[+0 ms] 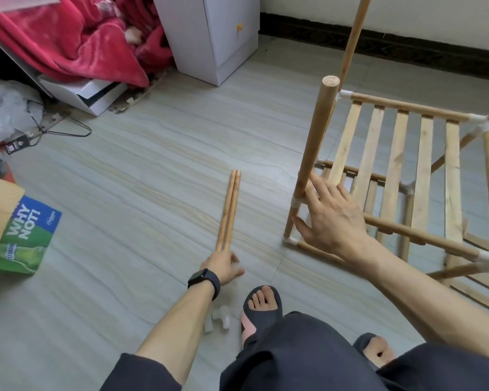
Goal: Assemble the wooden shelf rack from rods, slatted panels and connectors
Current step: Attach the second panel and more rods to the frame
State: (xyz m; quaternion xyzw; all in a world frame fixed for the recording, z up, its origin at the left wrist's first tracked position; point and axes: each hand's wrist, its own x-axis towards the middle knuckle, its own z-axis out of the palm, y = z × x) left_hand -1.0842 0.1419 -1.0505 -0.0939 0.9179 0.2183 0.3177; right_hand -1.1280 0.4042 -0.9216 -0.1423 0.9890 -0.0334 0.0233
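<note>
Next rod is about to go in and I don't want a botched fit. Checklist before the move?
1. Left hand grips the near ends of the two loose rods, which lie side by side on the floor: ok.
2. Right hand, fingers straight, rests against the upright rod by its connector, probably steadying the rack: ok.
3. Upright rod's top end is bare, free for a joint: ok.
4. Upright rod fully seated in its connector: cannot tell.
5. Spare connectors on the floor beside the foot, likely within reach: ok.
</note>
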